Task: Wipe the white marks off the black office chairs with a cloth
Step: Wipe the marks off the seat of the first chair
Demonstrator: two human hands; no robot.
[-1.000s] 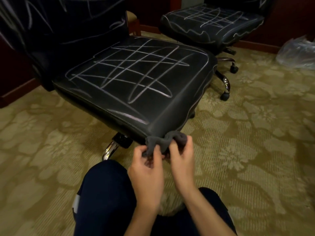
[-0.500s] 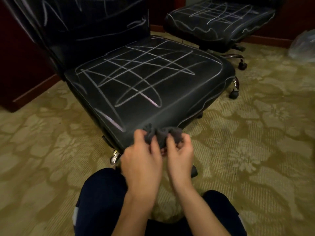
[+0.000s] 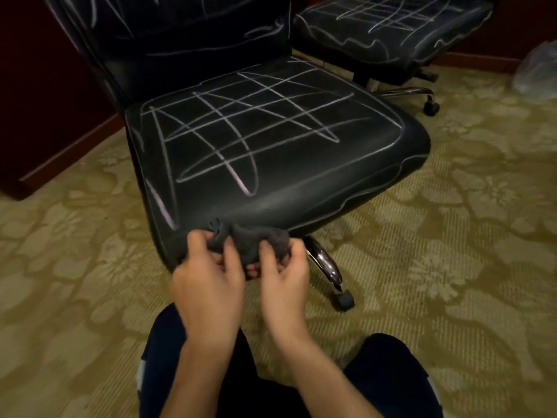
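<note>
The cloth (image 3: 247, 241), dark grey and bunched, sits gripped between your left hand (image 3: 208, 282) and right hand (image 3: 283, 273) at the front edge of the near chair (image 3: 301, 188). You seem to be readying it; next, press it flat onto the seat's white marks (image 3: 241, 131), all unwiped. The far chair (image 3: 391, 34) waits, equally scribbled.

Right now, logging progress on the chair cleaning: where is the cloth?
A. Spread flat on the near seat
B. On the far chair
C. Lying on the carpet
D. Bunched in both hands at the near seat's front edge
D: the dark cloth is bunched between the left hand and right hand, at the near chair's front edge.
</note>
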